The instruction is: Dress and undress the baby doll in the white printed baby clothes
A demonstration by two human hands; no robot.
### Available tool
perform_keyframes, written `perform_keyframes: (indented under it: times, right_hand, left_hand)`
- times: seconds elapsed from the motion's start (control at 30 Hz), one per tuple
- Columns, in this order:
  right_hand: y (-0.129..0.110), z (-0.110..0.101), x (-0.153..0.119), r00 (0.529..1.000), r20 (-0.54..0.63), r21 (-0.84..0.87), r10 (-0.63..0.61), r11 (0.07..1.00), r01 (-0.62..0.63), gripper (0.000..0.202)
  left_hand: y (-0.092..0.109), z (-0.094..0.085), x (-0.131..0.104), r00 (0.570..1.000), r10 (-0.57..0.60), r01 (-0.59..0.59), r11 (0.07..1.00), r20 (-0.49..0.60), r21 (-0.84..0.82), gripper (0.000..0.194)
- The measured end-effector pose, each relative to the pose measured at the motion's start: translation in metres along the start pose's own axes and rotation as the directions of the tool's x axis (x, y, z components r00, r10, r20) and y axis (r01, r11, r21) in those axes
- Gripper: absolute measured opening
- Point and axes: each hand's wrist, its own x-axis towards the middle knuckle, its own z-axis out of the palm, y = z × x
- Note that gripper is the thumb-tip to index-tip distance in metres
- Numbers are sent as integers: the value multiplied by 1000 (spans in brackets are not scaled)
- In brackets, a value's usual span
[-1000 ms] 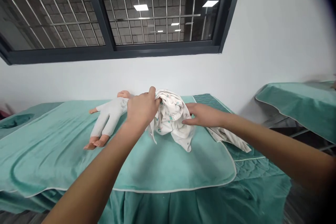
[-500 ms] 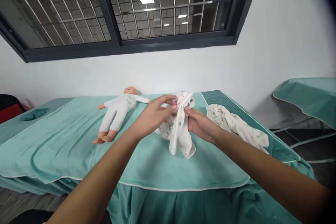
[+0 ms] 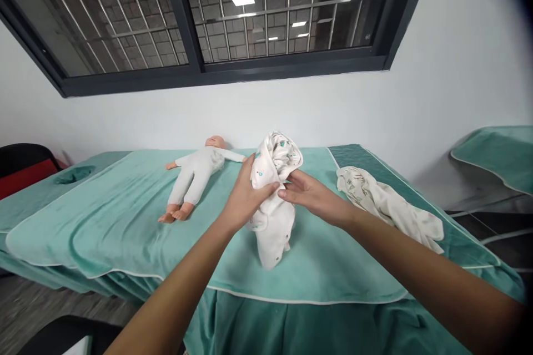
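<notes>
Both my hands hold a bunched white baby garment (image 3: 272, 216) with small green prints, lifted above the green bed cover. My left hand (image 3: 246, 191) grips its left side, thumb across the front. On the right side, my right hand (image 3: 314, 197) pinches the cloth, thumb and fingers near the gathered opening. The garment's lower part hangs down between my wrists. A baby doll (image 3: 195, 169) in a white bodysuit lies on its back to the left, its arms spread. Right of my hands, another white printed garment (image 3: 387, 199) lies crumpled.
The bed (image 3: 137, 222) has a teal sheet and stands against a white wall below a barred window (image 3: 266, 11). A black and red chair (image 3: 29, 169) is at the far left. Another teal-covered bed (image 3: 499, 155) stands at the right.
The garment has turned so that its rolled opening faces up toward me. My left hand has moved from its top to wrap its left side. The view has shifted slightly left.
</notes>
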Motion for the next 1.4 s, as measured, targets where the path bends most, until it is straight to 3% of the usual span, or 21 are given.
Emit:
perform_keyframes:
  times: [0.1, 0.2, 0.27, 0.33, 0.4, 0.47, 0.67, 0.83, 0.97, 1.07, 1.17, 1.23, 1.3, 1.4]
  right_hand:
    - [6, -6, -3, 983, -181, 17, 41, 999, -39, 53]
    - [6, -12, -7, 954, -289, 79, 79, 995, -58, 56]
    - [3, -14, -11, 959, -265, 99, 100, 992, -76, 57]
    - [-1, -15, -13, 972, -200, 76, 127, 991, -114, 57]
    - [-4, -16, -14, 976, -161, 11, 148, 989, -148, 56]
    - [-8, -17, -15, 978, -149, -71, 144, 985, -156, 55]
    - [-18, -35, -26, 996, 37, -208, 79, 976, -70, 48]
    - [-20, -53, -36, 975, -115, -315, 192, 923, -220, 32]
    - [-19, -55, -38, 965, -155, -346, 210, 904, -252, 34]
    - [-20, -48, -37, 958, -258, -264, 129, 944, -198, 31]
    - [-21, -34, -36, 960, -260, -73, 109, 989, -132, 24]
    - [-21, -23, -34, 971, -210, 112, 113, 989, -91, 21]
    - [-18, -15, -32, 975, -197, 283, 100, 958, -41, 19]
    - [-11, -13, -29, 973, -215, 415, 78, 910, 19, 23]
  left_hand:
    - [7, -1, -7, 989, 21, -21, 1000, 147, -1, 66]
    - [9, -2, -9, 993, 68, -63, 997, 95, -54, 54]
    - [9, -3, -7, 997, 70, -68, 993, 19, -98, 71]
    - [10, -5, -4, 997, 35, -24, 988, 69, -151, 87]
    - [13, -6, -4, 984, -1, 35, 981, 178, -192, 80]
    - [17, -7, -5, 979, -16, 55, 981, 204, -186, 67]
    - [18, -10, -7, 996, -11, 24, 989, 91, -143, 52]
    - [16, -19, 1, 995, 23, -33, 994, -102, -102, 51]
    - [20, -23, 6, 959, 213, -201, 976, -188, 79, 52]
    - [16, -20, 8, 898, 419, -334, 849, -136, 410, 46]
    - [6, -12, 10, 791, 608, -377, 568, -64, 732, 50]
    - [0, -2, 10, 726, 687, -384, 419, -11, 823, 53]
    - [-2, 10, 7, 719, 694, -412, 384, 36, 826, 53]
    - [0, 27, -4, 791, 606, -474, 523, 82, 709, 50]
